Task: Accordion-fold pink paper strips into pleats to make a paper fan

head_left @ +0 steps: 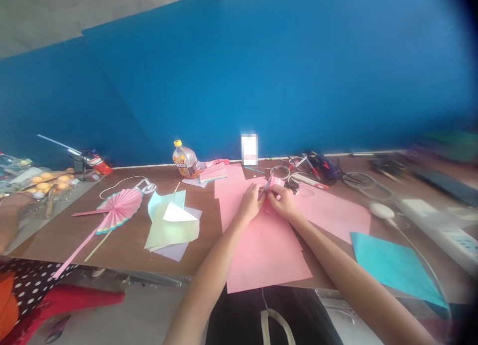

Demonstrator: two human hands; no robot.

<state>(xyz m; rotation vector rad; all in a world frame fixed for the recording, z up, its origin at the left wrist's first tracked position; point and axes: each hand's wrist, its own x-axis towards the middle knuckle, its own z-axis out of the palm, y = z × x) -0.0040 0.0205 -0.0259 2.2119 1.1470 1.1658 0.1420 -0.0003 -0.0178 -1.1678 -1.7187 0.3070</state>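
Over the pink sheets (265, 255) in the middle of the table, my left hand (251, 201) and my right hand (282, 201) come together. Their fingers pinch a small piece of pink paper (276, 180) from both sides. Part of that paper is hidden behind my fingers, so its folds cannot be made out. A pleated pink paper fan (121, 208) with long pink strips lies to the left. Between the fan and the pink sheets are pale green papers (174, 229) and other light sheets.
A plastic bottle (185, 160) with a yellow cap stands at the back. A roll of tape (280, 172) and tools lie behind my right hand. On the right are a teal sheet (396, 265), a white power strip (429, 220) and cables. Another person's arm (15, 215) shows far left.
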